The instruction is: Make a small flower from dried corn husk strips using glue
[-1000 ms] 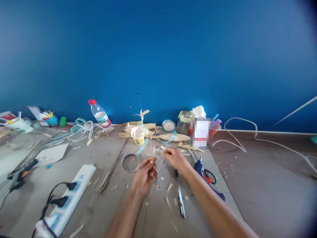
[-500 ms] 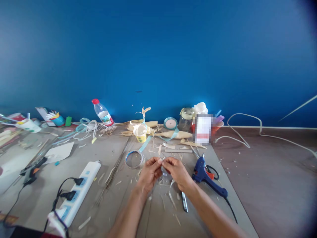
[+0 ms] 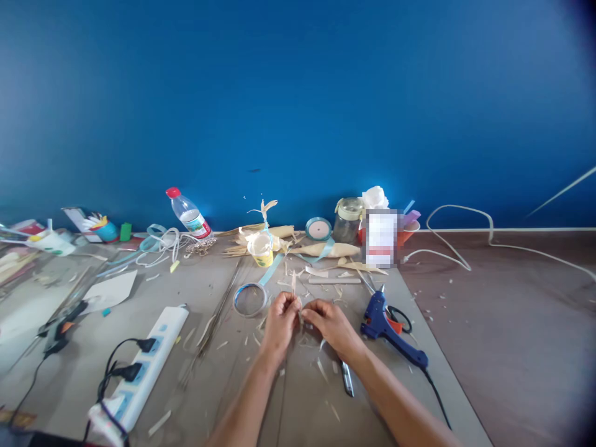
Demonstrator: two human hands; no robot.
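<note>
My left hand point(image 3: 280, 321) and my right hand point(image 3: 329, 324) meet over the middle of the grey mat point(image 3: 223, 372). Both pinch a thin pale straw strip point(image 3: 294, 287) that sticks up between the fingertips. A roll of clear tape point(image 3: 250, 298) lies just left of my left hand. A blue glue gun point(image 3: 388, 330) lies right of my right hand, with orange-handled scissors point(image 3: 398, 320) behind it. A pen point(image 3: 347, 379) lies partly under my right wrist. Straw scraps litter the mat around both hands.
A white power strip point(image 3: 144, 366) with black plugs lies front left. At the back stand a water bottle point(image 3: 189, 215), a yellow cup point(image 3: 261, 249), a ribbon roll point(image 3: 318, 229), a glass jar point(image 3: 349, 220) and corn husks point(image 3: 326, 251). White cable point(image 3: 465, 217) runs over the brown floor at right.
My two hands have come together from slightly apart and now pinch the straw strip between them. The view has shifted a little, bringing the glue gun fully into sight.
</note>
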